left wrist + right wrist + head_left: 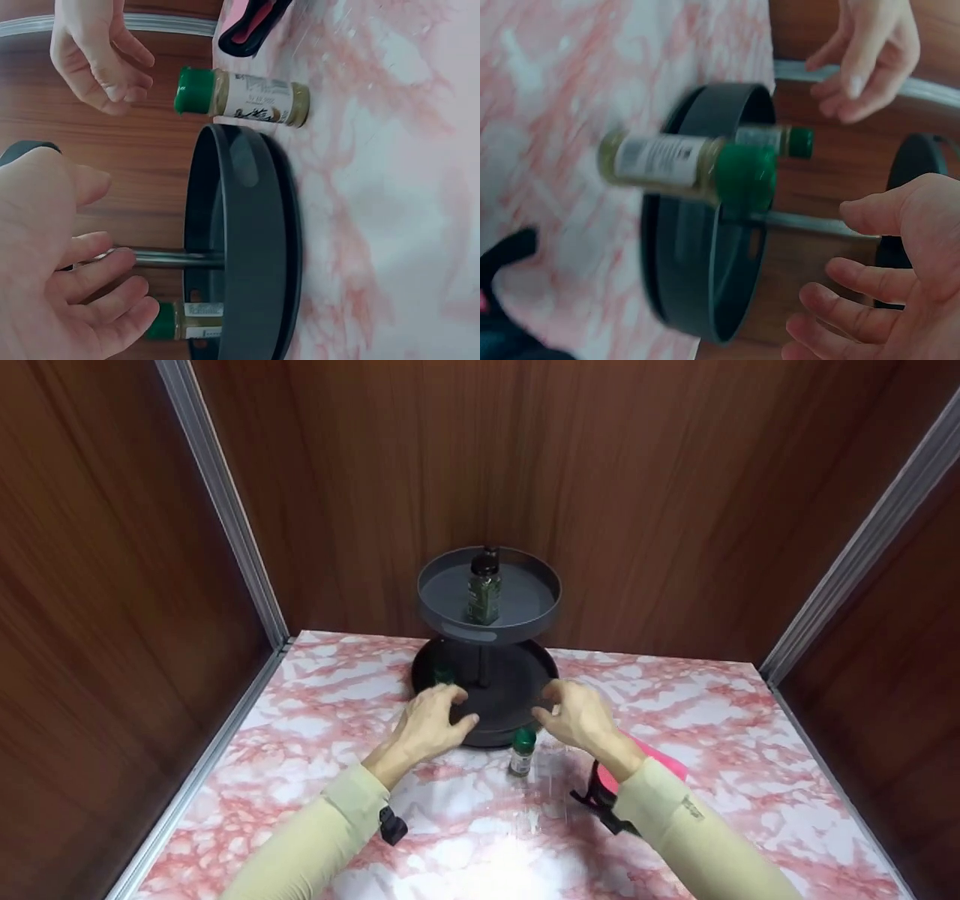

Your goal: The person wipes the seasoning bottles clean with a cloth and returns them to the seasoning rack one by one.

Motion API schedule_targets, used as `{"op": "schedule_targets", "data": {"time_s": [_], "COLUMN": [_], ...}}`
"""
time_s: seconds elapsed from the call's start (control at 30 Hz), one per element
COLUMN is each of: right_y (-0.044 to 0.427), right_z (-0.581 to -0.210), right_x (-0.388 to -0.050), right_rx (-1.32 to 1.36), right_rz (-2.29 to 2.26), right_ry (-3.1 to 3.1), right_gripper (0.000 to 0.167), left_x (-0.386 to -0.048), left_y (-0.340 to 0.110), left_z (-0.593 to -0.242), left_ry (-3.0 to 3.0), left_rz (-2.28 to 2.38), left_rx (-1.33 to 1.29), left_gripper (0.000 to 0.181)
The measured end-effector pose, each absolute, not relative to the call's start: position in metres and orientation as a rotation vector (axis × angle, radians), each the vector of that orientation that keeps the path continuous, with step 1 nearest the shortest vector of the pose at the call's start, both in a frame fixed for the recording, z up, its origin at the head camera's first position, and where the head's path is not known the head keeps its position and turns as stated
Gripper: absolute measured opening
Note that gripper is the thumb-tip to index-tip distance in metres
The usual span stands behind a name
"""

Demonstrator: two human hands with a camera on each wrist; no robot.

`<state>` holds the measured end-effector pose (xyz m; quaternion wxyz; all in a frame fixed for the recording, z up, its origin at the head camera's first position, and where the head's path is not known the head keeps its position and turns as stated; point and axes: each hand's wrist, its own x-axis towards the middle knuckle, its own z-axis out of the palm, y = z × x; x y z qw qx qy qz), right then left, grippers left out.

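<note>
A two-tier round stand has a grey upper tray (525, 592) and a black lower tray (506, 690). My left hand (431, 718) hovers at the lower tray's left front, fingers loosely bent around nothing. On the other side, my right hand (579, 716) is likewise bare, its thumb and fingers apart. A green-capped spice bottle (523, 754) stands upright on the table before the stand, touched by neither hand. Another green-capped bottle (201, 321) stands inside the lower tray near my left hand, partly hidden. The upper tray bears a dark-capped jar of green flakes (484, 596).
Behind that jar shows a second dark cap (491, 552). A pink item (660, 757) with a black edge and strap (600, 810) lies under my right forearm, partly covered. Brown wood-grain panels (600, 495) enclose the marbled red-and-white table (330, 682) at the back and sides.
</note>
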<state>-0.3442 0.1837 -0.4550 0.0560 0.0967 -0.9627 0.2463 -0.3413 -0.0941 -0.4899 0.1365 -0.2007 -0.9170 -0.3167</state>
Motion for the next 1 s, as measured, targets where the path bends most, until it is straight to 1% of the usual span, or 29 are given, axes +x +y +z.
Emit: {"op": "schedule_targets", "data": {"time_s": [0.13,0.33,0.5,0.87,1.0], "right_y": [0.207,0.243,0.272,0.341,0.366], "right_z": [-0.465,-0.484,-0.499,-0.52,-0.524], "right_x": [-0.344,-0.342,-0.335,-0.322,-0.318], "right_rx": [0.284,0.289,0.264,0.174,0.13], "right_rz": [0.761,0.752,0.711,0.603,0.56], "right_ry": [-2.913,-2.888,-2.894,-2.966,-2.986], "right_gripper": [0.036,0.036,0.034,0.036,0.043], "left_x": [-0.338,-0.334,-0.331,-0.325,-0.325], "left_y": [-0.091,-0.083,-0.077,-0.05,-0.04], "left_z": [-0.498,-0.512,-0.524,-0.556,-0.565], "left_ry": [-2.66,-2.679,-2.69,-2.703,-2.685], "left_rz": [-0.901,-0.978,-0.999,-0.974,-1.041], "left_rx": [-0.641,-0.715,-0.747,-0.727,-0.689], "left_gripper": [0.04,0.048,0.052,0.052,0.053]}}
